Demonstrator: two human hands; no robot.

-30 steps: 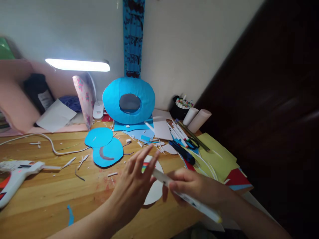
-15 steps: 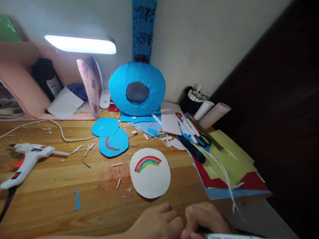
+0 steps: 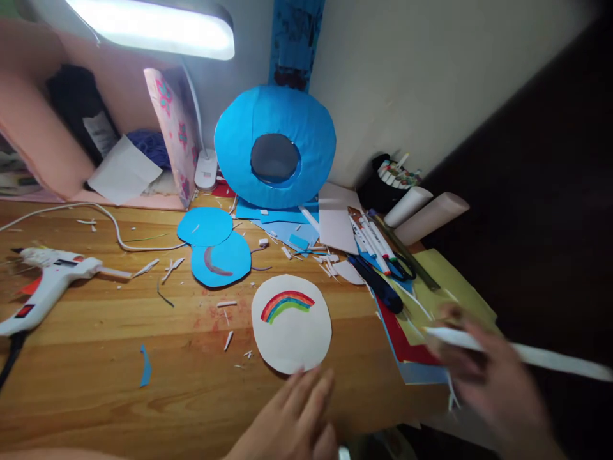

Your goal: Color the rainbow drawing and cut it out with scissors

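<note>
Wooden desk: warm honey planks, grain running left to right, glossy where the light falls.

Back edge meets a plain off-white wall, greyer in the shade toward the left.

Lamp bar lit over the back left part of the desk, giving a cold white glow. Its white base stands at the back edge, with a thin stem curving up from it.

Pink open shelf unit at the back left corner.

Blue patterned strip runs up the wall above the middle of the back edge.

Past the right edge stands a tall dark brown panel (door or cupboard side, cannot tell), deep in shadow.

White cable trails over the left part of the desk.
</note>
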